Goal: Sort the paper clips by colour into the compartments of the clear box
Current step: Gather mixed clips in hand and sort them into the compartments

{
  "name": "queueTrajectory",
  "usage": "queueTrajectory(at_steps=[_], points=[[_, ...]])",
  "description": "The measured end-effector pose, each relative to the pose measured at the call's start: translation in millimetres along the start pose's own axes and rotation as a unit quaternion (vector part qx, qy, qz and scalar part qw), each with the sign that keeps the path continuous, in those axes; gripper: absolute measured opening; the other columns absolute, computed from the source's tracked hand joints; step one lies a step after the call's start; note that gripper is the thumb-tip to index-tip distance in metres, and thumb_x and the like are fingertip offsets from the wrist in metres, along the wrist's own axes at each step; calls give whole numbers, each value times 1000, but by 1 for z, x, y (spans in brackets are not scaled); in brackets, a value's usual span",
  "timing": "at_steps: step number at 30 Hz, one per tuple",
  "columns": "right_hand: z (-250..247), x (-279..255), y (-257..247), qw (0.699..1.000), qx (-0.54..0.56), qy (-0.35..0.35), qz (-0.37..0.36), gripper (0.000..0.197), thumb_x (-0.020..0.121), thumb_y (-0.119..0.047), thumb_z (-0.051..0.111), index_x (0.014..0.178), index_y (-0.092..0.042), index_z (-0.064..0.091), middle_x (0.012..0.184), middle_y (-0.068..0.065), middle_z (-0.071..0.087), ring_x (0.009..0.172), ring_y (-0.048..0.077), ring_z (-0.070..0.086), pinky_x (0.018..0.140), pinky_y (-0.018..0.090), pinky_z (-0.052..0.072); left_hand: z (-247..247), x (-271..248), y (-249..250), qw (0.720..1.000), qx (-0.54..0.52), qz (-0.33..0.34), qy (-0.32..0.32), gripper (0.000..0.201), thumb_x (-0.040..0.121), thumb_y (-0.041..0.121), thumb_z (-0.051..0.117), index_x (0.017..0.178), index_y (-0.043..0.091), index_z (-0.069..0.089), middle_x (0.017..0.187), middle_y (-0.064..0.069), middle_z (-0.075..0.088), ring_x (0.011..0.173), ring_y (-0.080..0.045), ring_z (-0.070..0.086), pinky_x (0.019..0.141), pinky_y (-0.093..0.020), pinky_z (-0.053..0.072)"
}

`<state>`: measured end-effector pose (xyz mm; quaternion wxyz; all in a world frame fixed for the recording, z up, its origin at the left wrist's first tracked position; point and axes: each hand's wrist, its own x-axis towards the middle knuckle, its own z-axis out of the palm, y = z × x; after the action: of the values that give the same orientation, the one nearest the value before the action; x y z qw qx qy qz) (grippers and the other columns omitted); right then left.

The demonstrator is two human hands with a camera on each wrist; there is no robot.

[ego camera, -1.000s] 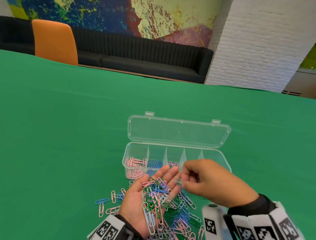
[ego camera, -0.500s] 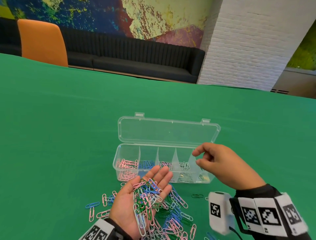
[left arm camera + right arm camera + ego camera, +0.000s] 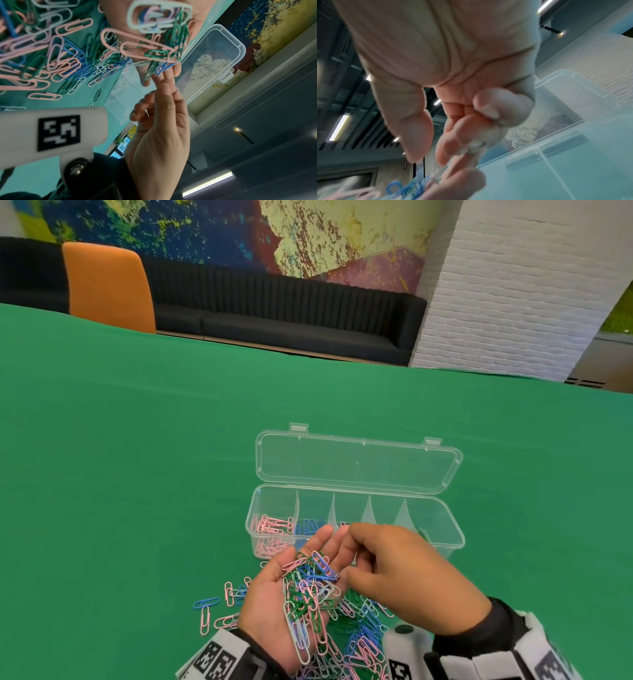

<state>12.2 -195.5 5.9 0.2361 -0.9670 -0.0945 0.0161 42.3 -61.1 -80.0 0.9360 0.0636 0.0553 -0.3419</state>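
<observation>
My left hand (image 3: 265, 597) lies palm up in front of the clear box (image 3: 454, 537), carrying a heap of pink, blue, green and white paper clips (image 3: 308, 587) on straight fingers. My right hand (image 3: 394, 570) reaches in from the right, thumb and forefinger at the clips by the left fingertips (image 3: 173, 70). The views do not show whether it pinches a clip. Pink clips (image 3: 270, 525) fill the box's leftmost compartment, and blue clips (image 3: 310, 525) lie in the one beside it. The right hand hides the middle compartments.
A loose pile of mixed clips (image 3: 359, 635) lies on the green table under both hands, with a few strays (image 3: 205, 611) to the left. The box lid (image 3: 356, 463) stands open behind the compartments. An orange chair (image 3: 106, 285) and a black sofa are beyond the table's far edge.
The right hand went from the left palm to above the box's right compartments, then came back to the left fingertips. The left hand stayed palm up with its clips.
</observation>
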Motion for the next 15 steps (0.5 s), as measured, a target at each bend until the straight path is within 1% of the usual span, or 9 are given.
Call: queueTrajectory(at_steps=[1,2,3,5,8,11,12,14,15], points=[[2,0,-1,1000,-4,2,2,1,80,-25,60,82,-25,60,62,-35,53,58,-3,48,56,12,35,3,-2,0,1000,-7,-3,-12,39,77,18,64,105,-10,67,116,-28,62,90,-39,68,72,-55,52],[4,1,-3,1000,-9,5,3,4,81,-27,61,78,-26,58,61,-36,52,58,-3,48,56,11,35,4,-3,0,1000,-12,-6,-28,50,64,10,77,107,-10,65,116,-30,61,92,-41,67,71,-57,54],[7,1,-4,1000,-13,9,3,9,81,-29,62,74,-28,55,60,-28,53,56,-3,47,55,12,34,2,-3,1,999,-15,-13,-36,59,56,4,81,110,-11,64,116,-31,61,92,-42,67,69,-58,54],[12,2,-6,1000,-22,18,12,13,81,-32,62,73,-28,53,58,-14,49,56,-2,44,55,12,33,-2,-2,1,999,-28,-18,-41,69,50,-3,83,115,-11,61,119,-32,58,94,-44,66,66,-58,56],[18,2,-8,999,-22,36,24,10,82,-33,61,83,-23,59,61,-13,46,60,0,42,57,13,32,-1,-2,1,999,-20,-21,-45,80,41,-10,85,117,-12,58,122,-33,55,97,-45,64,69,-55,55],[22,3,-7,998,-25,42,28,10,82,-31,60,84,-21,60,62,-14,45,60,0,42,57,13,31,-5,-1,0,999,10,5,-30,69,48,-5,82,114,-13,61,124,-32,55,99,-44,64,70,-55,55],[21,3,-8,998,-26,41,30,9,82,-31,60,84,-21,60,61,-14,45,59,0,41,57,13,31,-7,0,0,999,22,1,-41,67,55,-2,80,118,-11,58,129,-31,51,107,-44,60,78,-55,53],[21,3,-8,999,-33,34,27,8,83,-29,59,79,-23,58,61,-13,45,58,0,41,56,13,31,-4,-3,1,996,58,-8,-66,61,79,7,66,133,-6,41,142,-27,35,127,-40,45,101,-51,40],[21,3,-7,999,-37,32,24,10,83,-28,58,74,-24,55,60,-12,46,57,1,41,55,13,31,-4,-3,1,996,62,2,-63,59,84,10,61,135,-4,36,144,-26,31,130,-39,41,106,-50,36]])
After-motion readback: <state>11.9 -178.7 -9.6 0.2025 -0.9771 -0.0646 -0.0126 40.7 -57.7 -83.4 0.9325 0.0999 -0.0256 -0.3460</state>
